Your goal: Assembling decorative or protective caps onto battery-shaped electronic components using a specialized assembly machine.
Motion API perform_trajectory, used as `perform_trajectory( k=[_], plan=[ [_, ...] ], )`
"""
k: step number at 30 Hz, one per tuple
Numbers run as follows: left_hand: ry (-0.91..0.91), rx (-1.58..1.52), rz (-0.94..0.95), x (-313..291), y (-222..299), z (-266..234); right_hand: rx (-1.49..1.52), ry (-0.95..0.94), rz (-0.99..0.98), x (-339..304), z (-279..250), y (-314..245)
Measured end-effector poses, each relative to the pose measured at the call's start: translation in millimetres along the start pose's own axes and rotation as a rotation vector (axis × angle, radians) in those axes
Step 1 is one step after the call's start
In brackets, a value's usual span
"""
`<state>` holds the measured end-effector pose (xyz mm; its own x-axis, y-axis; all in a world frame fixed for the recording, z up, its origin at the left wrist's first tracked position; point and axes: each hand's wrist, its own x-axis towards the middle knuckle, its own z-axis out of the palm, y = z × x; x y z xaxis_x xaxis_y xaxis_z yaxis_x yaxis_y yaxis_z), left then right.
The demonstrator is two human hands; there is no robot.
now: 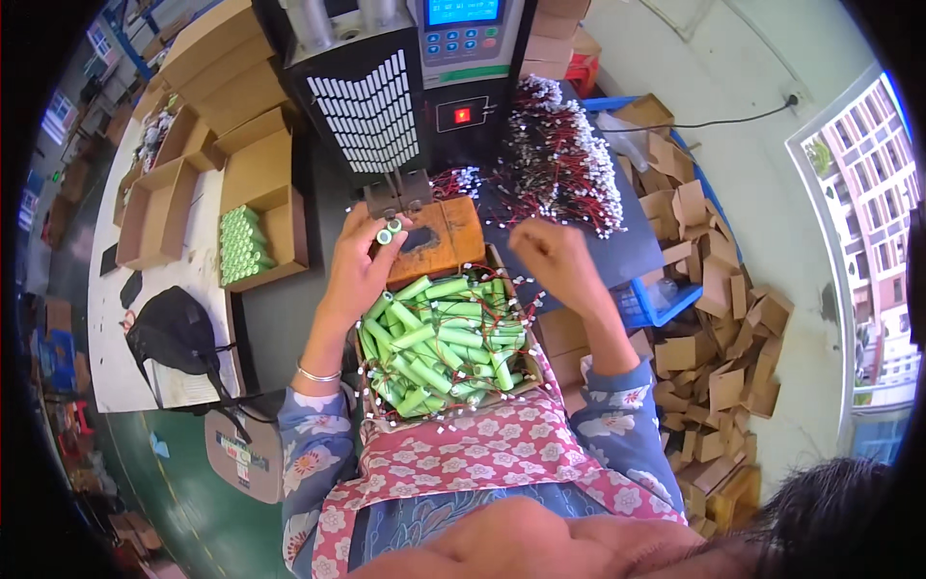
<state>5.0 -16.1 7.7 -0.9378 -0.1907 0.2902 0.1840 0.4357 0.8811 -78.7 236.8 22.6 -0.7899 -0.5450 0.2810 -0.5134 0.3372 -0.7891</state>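
A: Start with the largest item. The black machine (pixel 386 106) stands at the far edge of the desk (pixel 289 309), with a slotted white panel, a small lit screen and a pair of downward prongs (pixel 398 193) at its foot.

B: Next in size?

A: Open cardboard boxes (pixel 207 154) at the far left, one holding upright green cells (pixel 241 246). To the right, a heap of red-and-black wire leads (pixel 559 159) on a dark sheet, and beyond it loose cardboard scraps (pixel 719 318) spilled on the floor.

B: And nearer the person?

A: A tray (pixel 446 340) on the lap, piled with green cylindrical cells carrying thin wires. Just beyond it, an orange block (pixel 446 236) with a dark worn patch sits under the prongs.

B: The hands?

A: The left hand (pixel 359 265) grips a pair of green cells (pixel 389 232), ends up, just below the prongs. The right hand (pixel 548 259) is loosely curled above the tray's far right corner; whether it pinches a wire I cannot tell.

B: Risks?

A: In my judgement, fingers so near the prongs could be nipped or burned; a tilted pair would meet the prongs off-centre; trailing leads in the tray may snag and drag cells out.
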Motion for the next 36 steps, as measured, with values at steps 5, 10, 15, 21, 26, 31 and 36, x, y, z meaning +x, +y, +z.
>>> perform_trajectory(
  k=[5,10,15,21,26,31,36],
  plan=[
    [-0.026,0.142,0.199,4,-1,1,0.071,-0.183,0.011,22,11,-37],
    [0.098,0.242,0.250,0,-2,15,0.395,-0.224,0.088,48,48,-26],
    [0.079,0.216,0.295,5,-4,17,0.442,-0.185,0.052,56,60,-21],
    [0.015,0.207,0.180,2,-1,14,0.355,-0.162,0.045,57,69,-18],
    [0.030,0.185,0.192,1,1,14,0.410,-0.109,0.032,55,72,-27],
    [0.068,0.202,0.223,1,-6,16,0.384,-0.115,0.070,54,74,-25],
    [0.073,0.196,0.223,5,-6,20,0.365,-0.097,0.044,54,70,-31]
  ],
)
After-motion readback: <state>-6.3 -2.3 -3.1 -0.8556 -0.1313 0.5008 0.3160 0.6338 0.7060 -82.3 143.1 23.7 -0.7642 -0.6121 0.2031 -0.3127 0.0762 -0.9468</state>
